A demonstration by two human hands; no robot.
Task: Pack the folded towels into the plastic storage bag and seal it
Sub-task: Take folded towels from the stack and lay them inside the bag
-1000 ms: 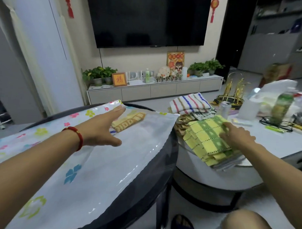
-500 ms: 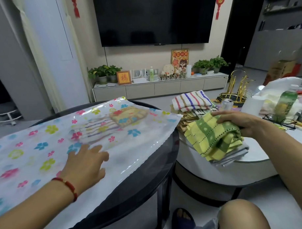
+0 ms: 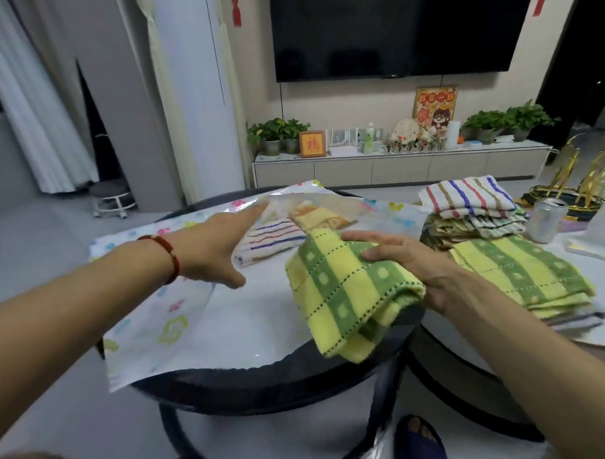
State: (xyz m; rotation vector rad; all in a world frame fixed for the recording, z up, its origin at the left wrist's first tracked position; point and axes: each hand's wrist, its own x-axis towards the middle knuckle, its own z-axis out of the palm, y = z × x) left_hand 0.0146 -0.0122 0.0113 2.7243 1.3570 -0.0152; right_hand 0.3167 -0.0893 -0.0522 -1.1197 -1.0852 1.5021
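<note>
Since half a second ago the right hand [image 3: 403, 265], gripping a green-checked towel [image 3: 347, 289], has reached the bag mouth that the flat, open-fingered left hand [image 3: 216, 242] lifts on the flowered storage bag [image 3: 153, 323], so insertion appears imminent.

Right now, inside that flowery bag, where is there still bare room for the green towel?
Free: the near half of the storage bag, between the left hand and green checked towel held by the right hand. Crowded: the far end, with the striped towel and orange towel.
</note>
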